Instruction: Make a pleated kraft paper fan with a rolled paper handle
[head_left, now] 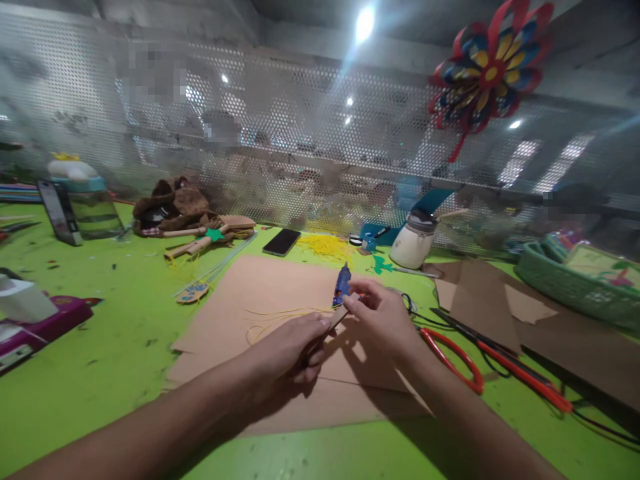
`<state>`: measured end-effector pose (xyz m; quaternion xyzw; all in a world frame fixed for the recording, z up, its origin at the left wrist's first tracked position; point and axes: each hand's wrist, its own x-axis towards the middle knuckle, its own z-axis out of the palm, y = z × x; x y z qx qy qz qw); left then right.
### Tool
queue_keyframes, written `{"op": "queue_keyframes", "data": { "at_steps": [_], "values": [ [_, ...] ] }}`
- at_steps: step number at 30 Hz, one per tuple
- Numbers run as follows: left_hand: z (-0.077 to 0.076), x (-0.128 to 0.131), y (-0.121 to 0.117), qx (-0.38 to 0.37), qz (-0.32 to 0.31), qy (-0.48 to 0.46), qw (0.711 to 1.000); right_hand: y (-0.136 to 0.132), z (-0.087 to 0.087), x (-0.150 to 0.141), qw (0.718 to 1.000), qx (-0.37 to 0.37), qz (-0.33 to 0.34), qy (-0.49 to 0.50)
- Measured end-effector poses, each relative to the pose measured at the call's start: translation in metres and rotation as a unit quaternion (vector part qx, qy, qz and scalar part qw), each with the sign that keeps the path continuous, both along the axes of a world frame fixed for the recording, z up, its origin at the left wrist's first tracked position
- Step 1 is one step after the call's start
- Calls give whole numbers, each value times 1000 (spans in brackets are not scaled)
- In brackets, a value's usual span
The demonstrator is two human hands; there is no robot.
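Note:
Over a stack of brown cardboard sheets (280,280), my left hand (295,343) is closed around a narrow brown cardboard piece (339,316). The thumb lies along its top. My right hand (383,313) pinches the far end of the same piece between thumb and fingers; the exact contact is partly hidden. Just beyond the fingertips a blue hot glue gun (343,283) lies on the sheets. Thin yellow strings (270,313) trail across the cardboard to the left of the held piece.
Red-handled scissors (453,360) lie right of my right hand, near cardboard scraps (480,300) and a green basket (570,283). Behind the sheets are a phone (281,242), yellow shreds (325,247) and a white jar (413,243). A purple power strip (60,320) sits at left.

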<state>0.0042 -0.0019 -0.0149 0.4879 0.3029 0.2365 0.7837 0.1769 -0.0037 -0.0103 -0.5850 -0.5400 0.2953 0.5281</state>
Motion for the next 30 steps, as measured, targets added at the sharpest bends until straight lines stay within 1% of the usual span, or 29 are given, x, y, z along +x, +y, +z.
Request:
{"op": "queue_keyframes", "data": {
  "at_steps": [5,14,18,21,27,30],
  "values": [
    [-3,-1,-2,5,16,-4,1000,0,-3,0,1000,9,-6,-10],
    [-8,2,-4,32,9,-41,999,1,-7,1,999,39,-13,-31],
    [-8,1,-4,5,35,-22,999,-1,-9,-1,998,43,-12,-47],
    [-7,0,0,-22,39,4,999,-4,-9,-4,997,46,-3,-58],
    [-6,0,11,1,24,22,999,-8,-8,-10,997,43,13,-61],
    [-4,-2,13,-6,24,22,999,-10,-6,-9,999,22,24,-30]
  ]
}}
